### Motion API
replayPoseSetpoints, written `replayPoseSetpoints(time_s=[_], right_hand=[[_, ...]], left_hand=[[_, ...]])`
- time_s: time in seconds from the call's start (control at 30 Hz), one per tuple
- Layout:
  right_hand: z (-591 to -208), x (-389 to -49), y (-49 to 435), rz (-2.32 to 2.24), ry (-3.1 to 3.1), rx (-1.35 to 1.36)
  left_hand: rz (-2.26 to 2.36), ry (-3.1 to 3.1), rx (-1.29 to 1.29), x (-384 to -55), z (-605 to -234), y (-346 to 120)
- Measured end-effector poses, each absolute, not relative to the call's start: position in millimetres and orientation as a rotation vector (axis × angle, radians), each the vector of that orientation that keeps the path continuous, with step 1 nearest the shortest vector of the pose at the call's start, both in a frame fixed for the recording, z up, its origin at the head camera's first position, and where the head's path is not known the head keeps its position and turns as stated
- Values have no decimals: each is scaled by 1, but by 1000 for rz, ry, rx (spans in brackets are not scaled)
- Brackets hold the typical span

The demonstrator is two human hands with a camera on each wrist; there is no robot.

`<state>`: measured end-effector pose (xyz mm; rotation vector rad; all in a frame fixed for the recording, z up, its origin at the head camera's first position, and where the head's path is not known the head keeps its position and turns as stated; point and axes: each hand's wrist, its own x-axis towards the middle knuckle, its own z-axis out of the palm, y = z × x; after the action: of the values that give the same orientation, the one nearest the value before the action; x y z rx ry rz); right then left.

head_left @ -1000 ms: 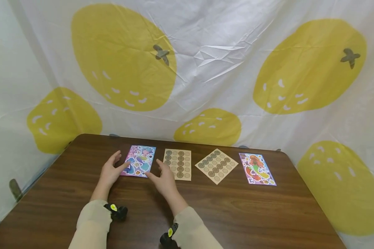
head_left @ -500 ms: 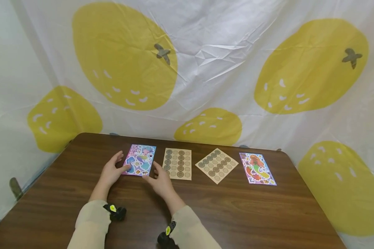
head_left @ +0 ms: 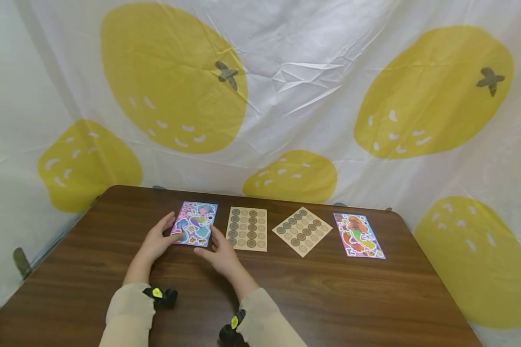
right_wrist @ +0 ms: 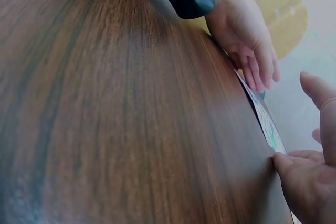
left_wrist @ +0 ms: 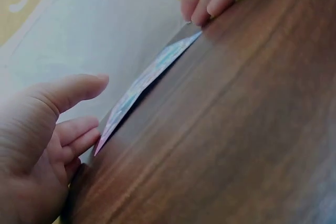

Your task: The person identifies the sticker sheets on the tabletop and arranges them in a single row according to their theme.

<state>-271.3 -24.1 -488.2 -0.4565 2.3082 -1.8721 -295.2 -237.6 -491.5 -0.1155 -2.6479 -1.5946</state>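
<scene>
A pink and blue sticker sheet [head_left: 201,221] with mermaid-like figures lies on the brown table at the left end of a row. My left hand [head_left: 155,242] is at its left edge, fingers fairly straight and thumb over the sheet's near corner. In the left wrist view that thumb stays raised above the sticker sheet [left_wrist: 142,87], while the fingers meet its edge. My right hand [head_left: 223,255] is at the right edge, fingertips touching or very near it and thumb held apart. Neither hand grips the sheet, which lies slightly bowed.
Right of the hands lie a beige card [head_left: 247,229] with rows of coin-like circles, a similar beige card [head_left: 301,232] turned cornerwise, and another colourful sticker sheet [head_left: 358,236]. A white curtain [head_left: 295,111] with yellow fruit prints hangs behind the wooden table [head_left: 351,299].
My right hand has shifted slightly left and nearer to me, along the sheet's right edge. My left hand has moved slightly to the right. The cards stay where they were.
</scene>
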Motion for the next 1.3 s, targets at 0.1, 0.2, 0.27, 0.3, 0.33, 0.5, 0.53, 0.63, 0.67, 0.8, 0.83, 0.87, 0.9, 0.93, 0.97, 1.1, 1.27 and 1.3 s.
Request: replayPoseSetpoints(time_s=[0.1,0.2,0.27,0.3,0.33,0.5,0.53,0.63,0.67,0.8,0.83,0.87,0.9,0.93,0.97,1.1,1.27,1.3], right_hand=[[-487,-270,-24,-1906,2252,-463],[-486,-270,-24,-1931,2205,-465],[-486,-269,-24,-1941,2179,-462],[-486,-269,-24,-1949,2162,-461],[-486,-269,-24,-1953,2148,-461],[-485,-268,-23,-1967,2100,-439],[-485,-268,-23,-1968,2096,-434],[-484,-268,-24,-1981,2076,-412],[-484,-268,-24,-1985,2070,-404],[-484,-268,-26,-2024,2029,-381],[-484,-268,-26,-2037,2014,-381],[-484,-268,-27,-2050,1998,-379],[-484,-268,-27,-2063,1975,-377],[-484,-268,-28,-2076,1947,-379],[-484,-267,-28,-2087,1927,-387],[-486,-267,-30,-2122,1860,-390],[-486,-267,-31,-2140,1851,-371],[-486,-267,-32,-2145,1849,-367]], left_hand=[[-1602,-2653,-124,-293,-491,-237],[-1609,-2649,-133,-290,-491,-236],[-1626,-2641,-138,-289,-491,-235],[-1634,-2638,-142,-289,-492,-235],[-1643,-2633,-140,-288,-492,-234],[-1685,-2619,-127,-288,-493,-233],[-1692,-2612,-124,-288,-493,-233],[-1729,-2590,-119,-287,-493,-233],[-1740,-2586,-119,-287,-493,-233],[-1807,-2546,-116,-286,-493,-232],[-1813,-2541,-115,-286,-493,-231],[-1820,-2534,-114,-286,-493,-231],[-1832,-2520,-113,-286,-492,-231],[-1843,-2507,-114,-286,-492,-231],[-1854,-2494,-119,-286,-492,-230],[-1942,-2446,-142,-284,-491,-228],[-2046,-2422,-138,-283,-490,-226],[-2043,-2429,-137,-283,-490,-225]])
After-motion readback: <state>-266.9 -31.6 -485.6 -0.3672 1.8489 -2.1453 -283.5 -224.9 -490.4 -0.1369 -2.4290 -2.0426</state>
